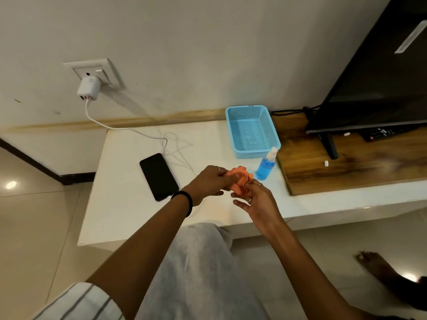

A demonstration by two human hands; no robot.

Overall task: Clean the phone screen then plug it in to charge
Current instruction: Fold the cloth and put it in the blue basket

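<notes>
Phone [159, 176]: flat, screen up, near desk [120, 204] left edge; unwiped by appearance, unplugged. Orange cloth [240, 181]: pinched in left hand [209, 183] and right hand [258, 200] grip. Charger cable [129, 130]: loose behind. Remaining: wipe, plug in.

On the counter [129, 218] before me, the phone [159, 176] lies left of my hands, the spray bottle [265, 167] right of them, a basket [253, 131] behind the bottle, the charger [89, 88] on the wall far left.
</notes>
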